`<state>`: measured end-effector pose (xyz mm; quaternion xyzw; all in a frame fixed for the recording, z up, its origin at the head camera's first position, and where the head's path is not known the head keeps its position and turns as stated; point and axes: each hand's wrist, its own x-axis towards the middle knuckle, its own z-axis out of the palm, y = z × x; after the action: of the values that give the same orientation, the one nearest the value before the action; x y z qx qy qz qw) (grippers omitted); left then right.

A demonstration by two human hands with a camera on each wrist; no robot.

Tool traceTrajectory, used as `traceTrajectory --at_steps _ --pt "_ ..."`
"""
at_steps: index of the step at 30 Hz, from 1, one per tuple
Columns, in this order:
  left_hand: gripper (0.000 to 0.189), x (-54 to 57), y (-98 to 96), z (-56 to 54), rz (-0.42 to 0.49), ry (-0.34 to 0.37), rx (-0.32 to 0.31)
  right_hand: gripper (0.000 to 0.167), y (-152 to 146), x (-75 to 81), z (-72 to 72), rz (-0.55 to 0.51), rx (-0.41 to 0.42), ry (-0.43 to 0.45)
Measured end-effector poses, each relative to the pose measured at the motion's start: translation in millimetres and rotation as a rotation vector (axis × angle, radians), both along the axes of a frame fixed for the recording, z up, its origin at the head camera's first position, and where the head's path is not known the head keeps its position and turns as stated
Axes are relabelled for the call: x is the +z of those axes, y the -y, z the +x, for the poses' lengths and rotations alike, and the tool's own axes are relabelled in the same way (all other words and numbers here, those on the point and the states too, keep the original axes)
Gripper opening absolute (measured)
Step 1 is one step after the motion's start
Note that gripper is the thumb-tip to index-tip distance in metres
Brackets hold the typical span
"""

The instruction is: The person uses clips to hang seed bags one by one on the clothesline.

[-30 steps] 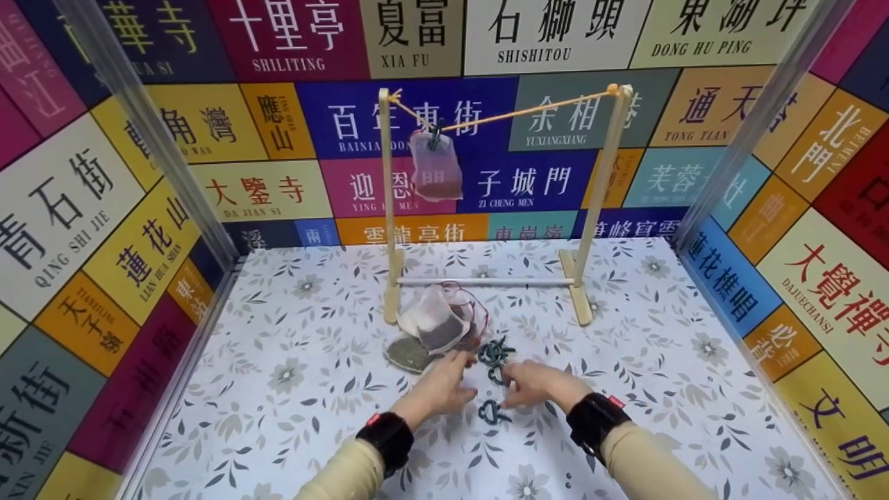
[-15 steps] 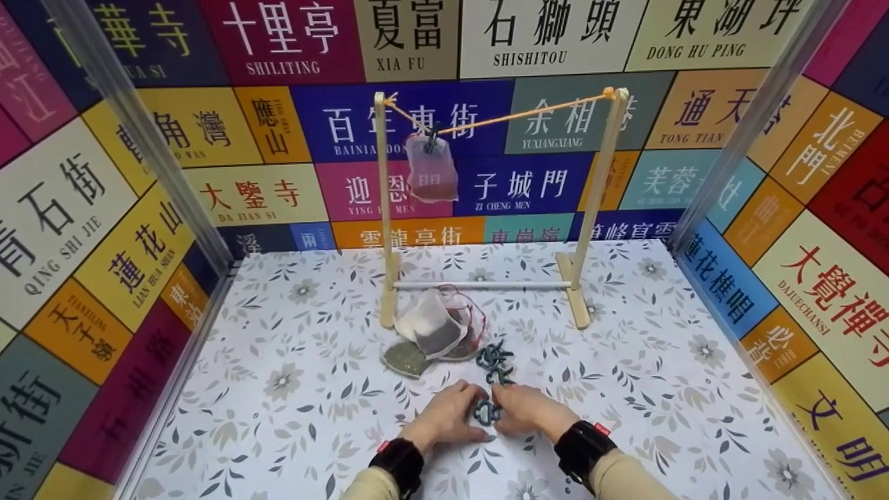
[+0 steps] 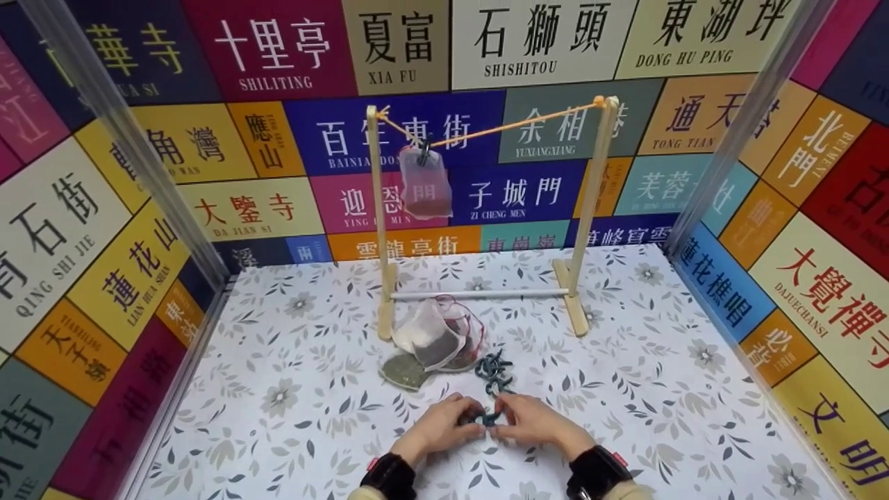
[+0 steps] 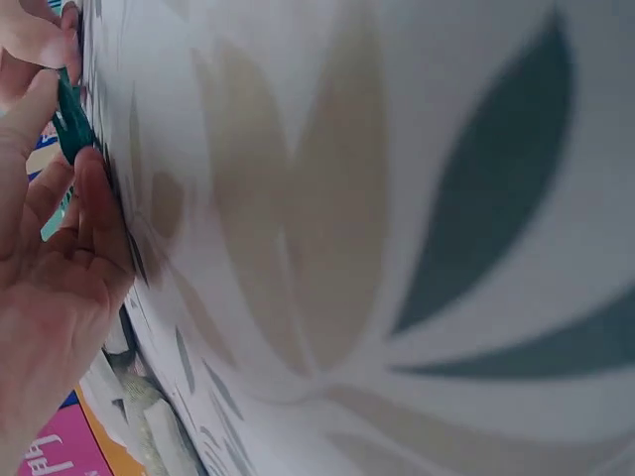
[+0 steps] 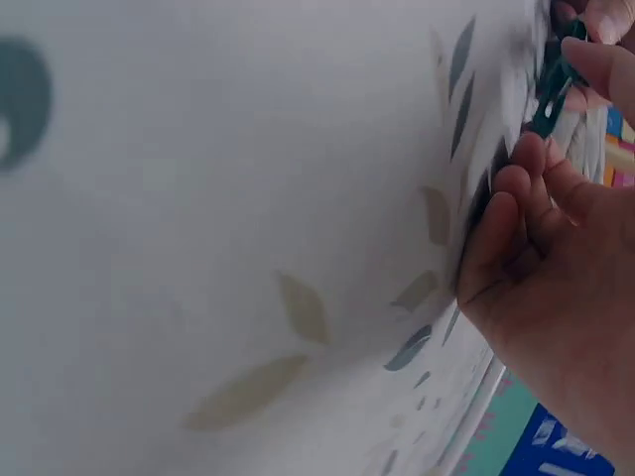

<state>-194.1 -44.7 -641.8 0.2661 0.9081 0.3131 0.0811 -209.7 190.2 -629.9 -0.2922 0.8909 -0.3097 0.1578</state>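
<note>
Low over the patterned tabletop in the head view, both hands meet at a dark green plastic clothes peg (image 3: 490,419). My left hand (image 3: 446,425) pinches its left side between thumb and fingers; the left wrist view shows the green peg (image 4: 72,124) between those tips. From the other side my right hand (image 3: 533,421) pinches it too, with the peg (image 5: 552,91) partly covered by the thumb in the right wrist view. Just beyond the fingertips lies a small heap of similar green pegs (image 3: 493,369).
Behind the hands lie several mesh drawstring pouches (image 3: 429,337), one greenish pouch (image 3: 404,371) in front. A wooden frame (image 3: 590,208) carries a sagging orange cord (image 3: 517,125). From it hangs a pinkish pouch (image 3: 426,186), clipped by a dark peg (image 3: 424,150). Printed panels enclose the table.
Both hands have come together around the single peg, which lay loose on the table between them a second ago. They now pinch it from both sides. The pouches and frame stay put.
</note>
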Motion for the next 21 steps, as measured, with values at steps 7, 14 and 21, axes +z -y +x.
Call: traceTrajectory --at_steps 7,14,21 --pt "0.040 1.4 2.5 -2.2 0.014 0.044 0.005 0.037 -15 -15.2 4.7 -0.222 -0.013 0.121" --pt "0.033 4.0 4.9 -3.8 0.137 0.192 0.000 0.038 -15 -20.0 6.8 -0.266 -0.071 0.135" --pt "0.027 7.9 5.1 -4.5 0.192 0.309 0.020 0.035 -8 -17.1 8.4 -0.225 -0.119 0.118"
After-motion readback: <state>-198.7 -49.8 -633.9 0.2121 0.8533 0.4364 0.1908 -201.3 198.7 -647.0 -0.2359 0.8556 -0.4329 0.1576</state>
